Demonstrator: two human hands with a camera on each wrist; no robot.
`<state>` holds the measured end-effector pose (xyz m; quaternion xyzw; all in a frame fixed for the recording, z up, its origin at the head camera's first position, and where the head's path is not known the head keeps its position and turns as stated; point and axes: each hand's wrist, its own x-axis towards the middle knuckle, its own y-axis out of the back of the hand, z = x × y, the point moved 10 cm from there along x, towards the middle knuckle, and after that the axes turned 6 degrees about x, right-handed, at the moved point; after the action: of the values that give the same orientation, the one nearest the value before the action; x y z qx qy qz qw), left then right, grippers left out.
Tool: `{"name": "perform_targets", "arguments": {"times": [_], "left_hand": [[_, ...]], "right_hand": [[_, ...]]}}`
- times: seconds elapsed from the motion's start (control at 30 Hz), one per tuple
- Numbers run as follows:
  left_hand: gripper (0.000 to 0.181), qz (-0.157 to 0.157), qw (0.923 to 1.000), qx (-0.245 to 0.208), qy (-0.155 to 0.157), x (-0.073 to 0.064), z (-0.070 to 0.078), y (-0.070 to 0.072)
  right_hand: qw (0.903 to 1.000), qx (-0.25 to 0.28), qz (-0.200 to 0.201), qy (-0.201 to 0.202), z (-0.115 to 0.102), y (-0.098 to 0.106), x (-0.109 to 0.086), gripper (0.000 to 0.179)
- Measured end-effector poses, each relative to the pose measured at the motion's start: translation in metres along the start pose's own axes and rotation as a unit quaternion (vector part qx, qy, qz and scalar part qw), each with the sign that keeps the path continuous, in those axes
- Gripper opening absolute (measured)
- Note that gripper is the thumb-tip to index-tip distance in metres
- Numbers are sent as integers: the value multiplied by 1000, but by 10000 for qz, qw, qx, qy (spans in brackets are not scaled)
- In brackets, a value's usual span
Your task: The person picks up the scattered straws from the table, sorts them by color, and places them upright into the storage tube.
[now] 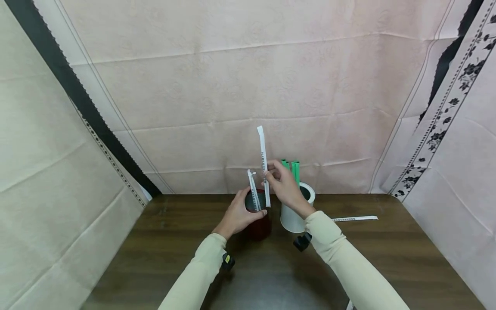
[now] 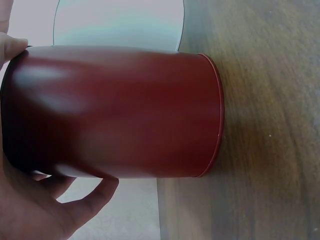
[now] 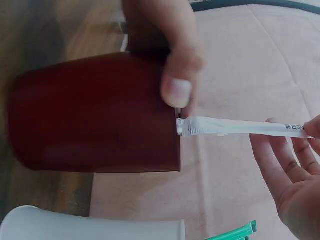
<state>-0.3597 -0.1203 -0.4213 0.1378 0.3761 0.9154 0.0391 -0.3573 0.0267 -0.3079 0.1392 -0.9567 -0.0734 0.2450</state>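
Note:
My left hand grips a dark red cup around its upper part. The cup stands upright on the wooden table, and other slim white packets stick up from its mouth. Between thumb and fingertips, my right hand pinches a long white stick packet with dark printing. That packet is upright above the cup, its crimped lower end right at the rim in the right wrist view. What is inside the packet does not show.
Just right of the red cup stands a white cup with several green sticks in it. Another white packet lies on the table beyond the right forearm. Pale cloth hangs behind and at both sides.

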Motion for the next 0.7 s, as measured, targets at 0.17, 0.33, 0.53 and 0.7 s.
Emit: {"name": "perform_targets", "arguments": {"times": [0.17,0.33,0.53,0.7], "left_hand": [[95,3,10000,41,53,1,0,-2],[92,49,10000,-17,-29,1,1,0],[90,77,9997,-131,-167,0,2,-1],[90,107,9994,-157,-281,0,2,-1]], "right_hand": [[9997,26,196,113,2,2,10,26],[9999,-59,-111,12,10,-18,14,23],[9958,-751,-500,-143,19,-39,11,22],[9842,-1515,-914,-77,27,-53,7,16]]}}
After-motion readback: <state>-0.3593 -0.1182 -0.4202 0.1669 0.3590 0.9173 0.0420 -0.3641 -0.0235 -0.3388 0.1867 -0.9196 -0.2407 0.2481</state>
